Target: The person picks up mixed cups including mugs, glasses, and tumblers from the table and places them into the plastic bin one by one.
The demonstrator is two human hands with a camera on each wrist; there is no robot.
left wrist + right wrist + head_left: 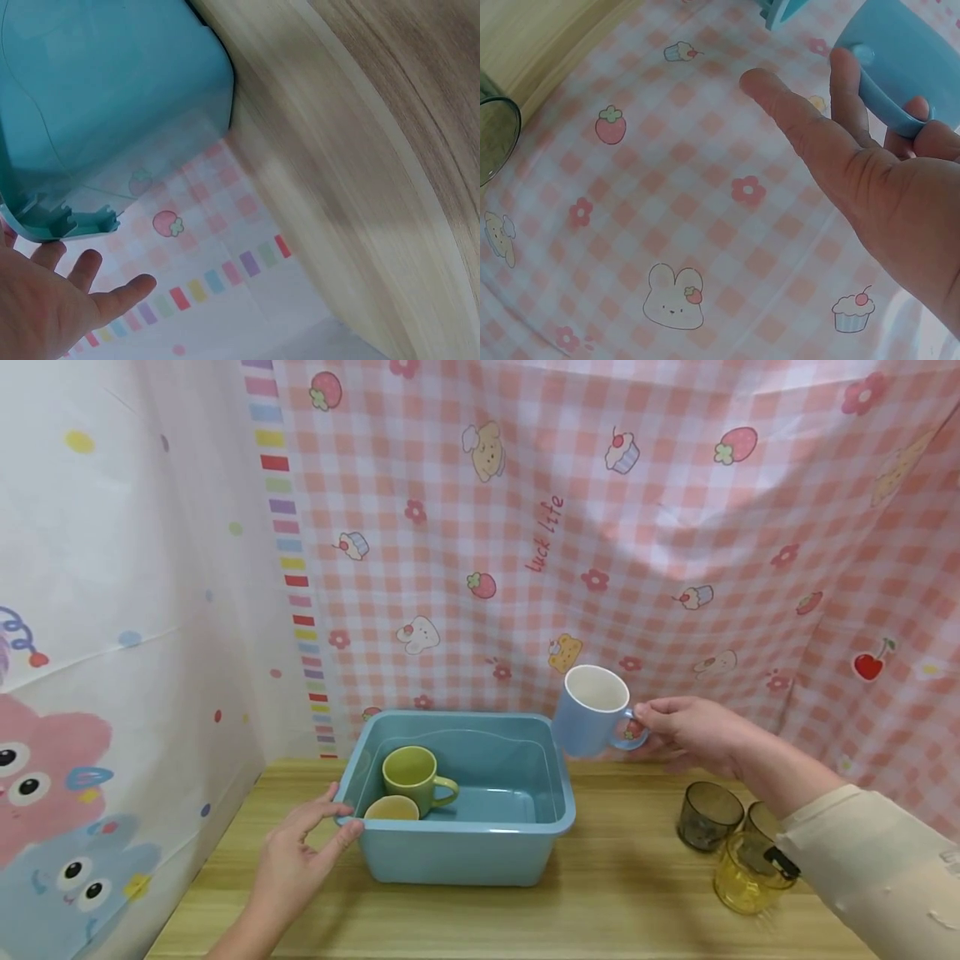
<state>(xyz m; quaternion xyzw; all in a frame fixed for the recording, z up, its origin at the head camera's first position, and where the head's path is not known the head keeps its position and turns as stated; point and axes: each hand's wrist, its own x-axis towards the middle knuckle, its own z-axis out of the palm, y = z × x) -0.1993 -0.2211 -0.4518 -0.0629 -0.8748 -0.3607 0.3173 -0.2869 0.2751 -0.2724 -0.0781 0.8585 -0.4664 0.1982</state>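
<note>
Beside the right rim of a blue plastic basin [457, 856], a light blue mug [581, 727] with a white inside is held in the air, tilted. My right hand [697, 731] pinches its handle between thumb and fingers; in the right wrist view the mug [907, 60] hangs from the fingers, other fingers stretched out. My left hand [296, 852] grips the basin's front left rim corner, thumb and finger on the rim; the left wrist view shows other fingers spread below it. Inside the basin are a green mug [408, 772] and a yellowish cup [392, 808], partly hidden by the front wall.
On the right of the wooden table [622, 902] stand a dark glass cup [705, 827], another dark glass [761, 818] partly behind my forearm, and a yellow glass mug [738, 885]. A pink checked cloth [675, 527] hangs behind, with a white printed cloth [187, 610] at left.
</note>
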